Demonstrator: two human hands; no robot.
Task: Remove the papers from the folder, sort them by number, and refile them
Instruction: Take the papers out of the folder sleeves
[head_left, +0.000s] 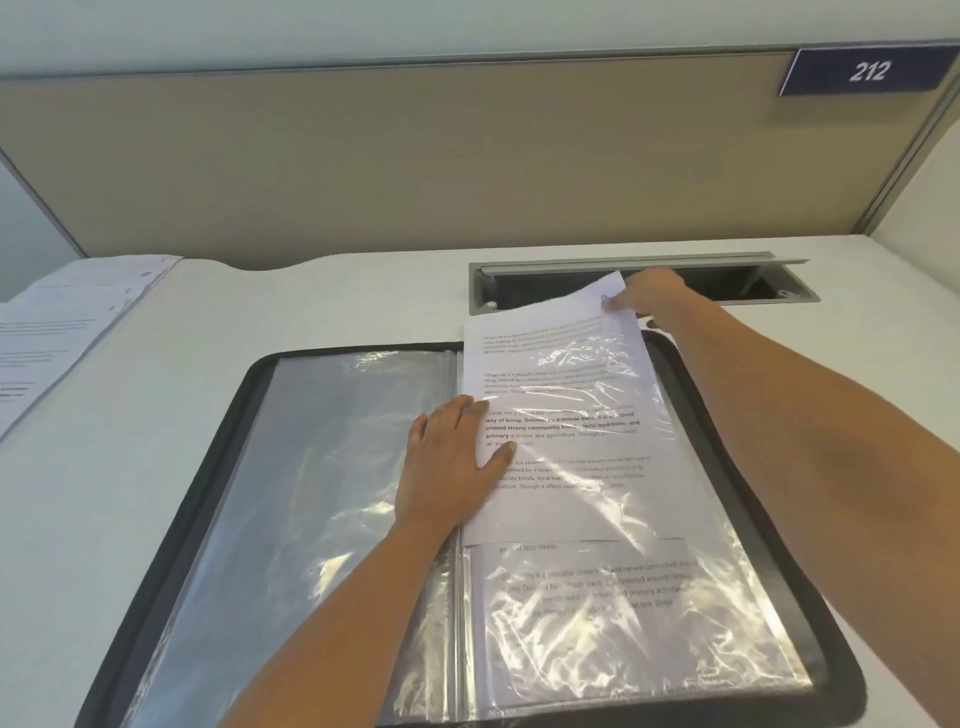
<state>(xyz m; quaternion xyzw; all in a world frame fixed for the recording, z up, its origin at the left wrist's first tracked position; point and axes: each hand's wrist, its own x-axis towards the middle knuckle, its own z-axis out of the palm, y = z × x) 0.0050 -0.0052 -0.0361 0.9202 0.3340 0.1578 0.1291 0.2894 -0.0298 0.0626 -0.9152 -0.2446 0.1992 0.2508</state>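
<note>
Head view: our right grip (649, 297) pinches the sheet (550, 358), left grip (447, 462) pins the plastic sleeve (597, 639) open-palmed; we should pull straight.

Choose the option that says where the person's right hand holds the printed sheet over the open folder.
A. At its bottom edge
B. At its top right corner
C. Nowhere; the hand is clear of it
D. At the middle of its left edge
B: the right hand pinches the top right corner of the sheet, out past the far edge of the folder.
</note>
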